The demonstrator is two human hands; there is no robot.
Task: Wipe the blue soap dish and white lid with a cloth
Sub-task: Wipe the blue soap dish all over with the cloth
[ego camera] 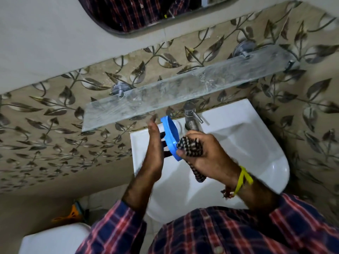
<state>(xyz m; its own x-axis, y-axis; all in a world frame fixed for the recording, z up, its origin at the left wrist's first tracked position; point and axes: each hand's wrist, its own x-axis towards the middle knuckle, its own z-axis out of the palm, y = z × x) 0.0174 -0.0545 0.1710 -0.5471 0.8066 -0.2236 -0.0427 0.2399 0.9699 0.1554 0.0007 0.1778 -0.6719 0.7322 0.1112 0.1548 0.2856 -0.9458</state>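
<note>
1. The blue soap dish (171,138) is up on edge, held in the air over the back-left corner of the white basin (256,143), just below the glass shelf (165,96) and left of the tap (190,116).
2. The left hand (153,143) stands flat and open against the dish's far side, fingers straight up, bracing it; how the thumb holds is hidden behind the dish, so the exact grip I cannot tell.
3. The right hand (203,154) is closed around a bunched checked cloth (190,147), and the wad presses on the dish's lower rim, with a tail of cloth hanging below the fist.
4. Judgement on the step: this is the dish wipe, rim work underway. To do it well, keep the left palm firm as the backstop so the dish does not pivot, and run the cloth along the whole rim, then into the hollow face.
5. Turning the dish a little between strokes would bring fresh edge to the cloth (better than chasing round it with the wrist).
6. A white shape peeks behind the dish's upper edge; it may be the lid, too hidden to say.
7. Working over the basin looks wise: a slip lands in the bowl, not on the floor.
</note>
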